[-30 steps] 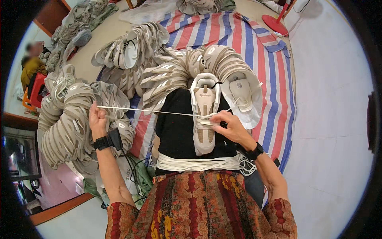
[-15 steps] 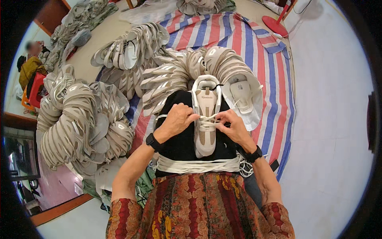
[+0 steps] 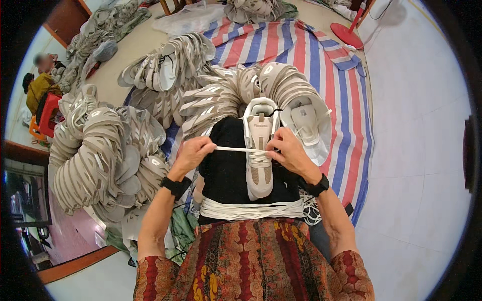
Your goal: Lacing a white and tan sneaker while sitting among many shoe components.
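A beige and white sneaker shoe upper (image 3: 259,186) lies on the black cloth (image 3: 223,173) over my lap, toe toward me. My left hand (image 3: 192,154) is closed on a white shoelace (image 3: 232,148), drawn taut leftward from the lacing. At the right edge of the lacing, my right hand (image 3: 290,153) pinches the lace close to the eyelets; its fingertips partly hide the lace there. A hank of spare white laces (image 3: 251,209) stretches across my lap between the cloth and my patterned garment.
Just beyond my lap curves a row of nested shoe uppers (image 3: 296,83). More stacks of uppers (image 3: 85,160) stand at left. Under them spreads a striped tarp (image 3: 346,150). A person (image 3: 40,85) sits at far left near a red stool (image 3: 48,110). A red stand base (image 3: 346,35) is at far right.
My left hand has moved left, away from the shoe upper, pulling a length of lace out straight. My right hand has stayed by the lacing, shifting slightly.
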A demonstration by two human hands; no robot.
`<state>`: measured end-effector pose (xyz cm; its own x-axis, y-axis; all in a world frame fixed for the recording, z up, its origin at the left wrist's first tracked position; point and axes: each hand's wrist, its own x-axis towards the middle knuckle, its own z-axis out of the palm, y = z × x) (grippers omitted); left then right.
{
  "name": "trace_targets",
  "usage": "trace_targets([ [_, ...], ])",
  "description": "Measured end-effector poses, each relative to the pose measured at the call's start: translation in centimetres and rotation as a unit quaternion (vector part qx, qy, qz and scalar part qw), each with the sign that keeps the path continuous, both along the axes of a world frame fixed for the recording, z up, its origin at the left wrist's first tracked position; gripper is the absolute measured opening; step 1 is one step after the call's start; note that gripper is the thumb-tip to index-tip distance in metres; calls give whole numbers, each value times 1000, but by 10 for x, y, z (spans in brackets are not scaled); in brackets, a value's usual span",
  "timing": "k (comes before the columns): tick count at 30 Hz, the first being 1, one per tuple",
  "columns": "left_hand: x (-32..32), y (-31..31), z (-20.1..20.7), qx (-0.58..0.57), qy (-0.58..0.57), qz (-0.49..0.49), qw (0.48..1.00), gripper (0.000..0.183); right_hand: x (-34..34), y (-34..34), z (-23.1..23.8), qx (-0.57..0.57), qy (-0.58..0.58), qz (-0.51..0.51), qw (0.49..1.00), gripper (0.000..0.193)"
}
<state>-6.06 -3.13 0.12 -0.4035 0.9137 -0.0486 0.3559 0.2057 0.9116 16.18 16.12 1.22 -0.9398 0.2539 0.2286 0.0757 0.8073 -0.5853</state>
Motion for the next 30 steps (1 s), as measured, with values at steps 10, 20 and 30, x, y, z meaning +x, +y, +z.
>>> trace_targets([
  [10,45,54,1,-40,266,-149,952,20,6,2,16,-379,-120,-129,909,9],
  [20,32,37,-6,-8,46,-107,993,17,31,24,10,-282,-88,-59,954,10],
  [30,-71,-204,9,-94,219,39,971,12,252,210,118,61,-192,-274,940,22],
])
